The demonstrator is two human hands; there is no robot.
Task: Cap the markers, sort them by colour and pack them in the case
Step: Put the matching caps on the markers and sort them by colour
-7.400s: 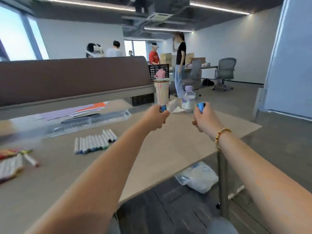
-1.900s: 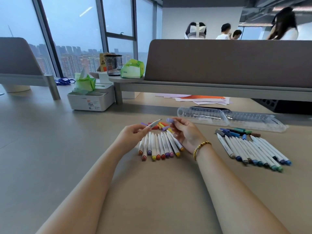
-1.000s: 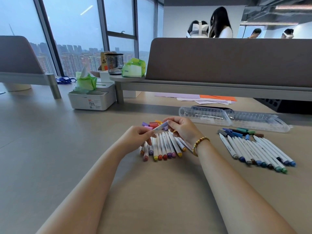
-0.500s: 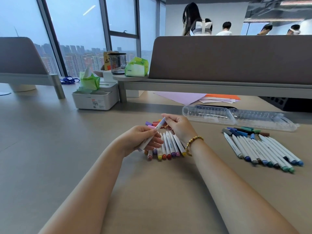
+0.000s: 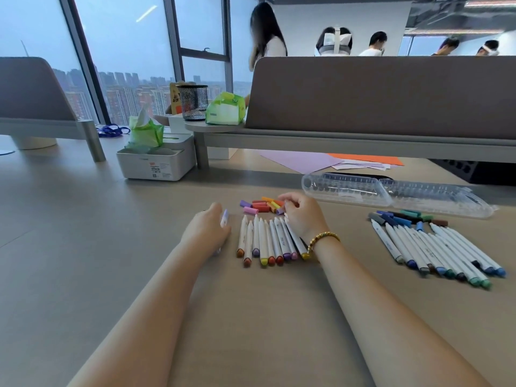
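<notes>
The surface (image 5: 83,247) looks like matt, pale wood-grain laminate, and the case (image 5: 391,192) at one o'clock is clear, glossy ribbed plastic. The markers (image 5: 268,241) have smooth white plastic barrels with coloured ends, the loose caps (image 5: 259,206) are matt coloured plastic, and the right wrist wears a bracelet (image 5: 324,238) of shiny gold-toned beads. Towards eleven o'clock stand a white plastic tissue box (image 5: 156,163) and a black wire-mesh cup (image 5: 193,101) — the divider panel (image 5: 391,96) at twelve looks like matt brown cloth, with flat paper sheets (image 5: 307,160) below it.
</notes>
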